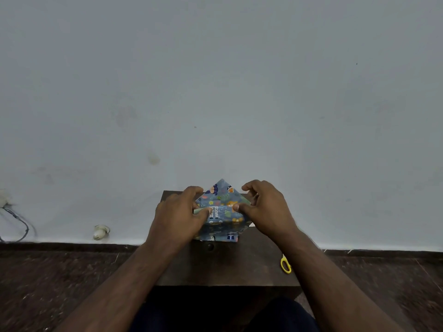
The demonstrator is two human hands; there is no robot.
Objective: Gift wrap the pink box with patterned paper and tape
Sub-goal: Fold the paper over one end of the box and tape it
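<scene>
Both hands folding blue patterned wrapping paper (221,212) at the far end of a small dark wooden table (227,264).

I see my left hand (178,215) with fingers curled, thumb pinching the paper's edge at 9 o'clock; my right hand (266,208) likewise curled, thumb pressing the paper at 3 o'clock. Between them a triangular flap points to 12 o'clock, toward the pale wall (215,80). The pink box is hidden under the paper. Yellow-handled scissors (286,264) lie at the table's 4 o'clock edge, well apart, partly behind my right forearm.
</scene>
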